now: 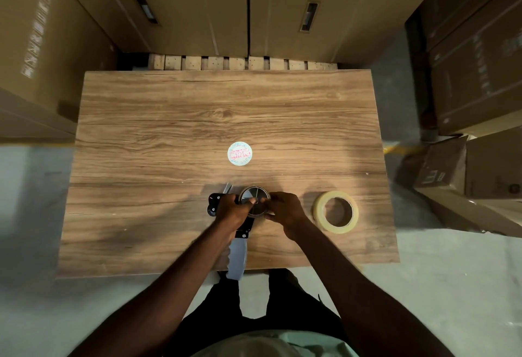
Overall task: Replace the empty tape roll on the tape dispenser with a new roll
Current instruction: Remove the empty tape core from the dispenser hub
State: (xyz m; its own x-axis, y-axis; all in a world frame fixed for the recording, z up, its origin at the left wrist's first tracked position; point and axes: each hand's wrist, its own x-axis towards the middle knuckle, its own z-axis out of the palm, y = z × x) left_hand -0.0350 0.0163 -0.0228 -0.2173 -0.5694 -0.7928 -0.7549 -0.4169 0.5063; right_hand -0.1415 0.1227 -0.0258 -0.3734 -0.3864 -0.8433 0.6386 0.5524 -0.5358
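Observation:
The black tape dispenser lies flat near the table's front edge, its pale grey handle pointing toward me past the edge. My left hand presses down on its frame. My right hand grips the thin empty roll around the dispenser's grey hub, fingertips of both hands meeting at the hub. A new roll of clear tape lies flat on the table, just right of my right hand.
A round white sticker or lid with red print lies on the wooden table beyond the dispenser. Tall cardboard boxes stand behind the table and on both sides, with a wooden pallet at the far edge.

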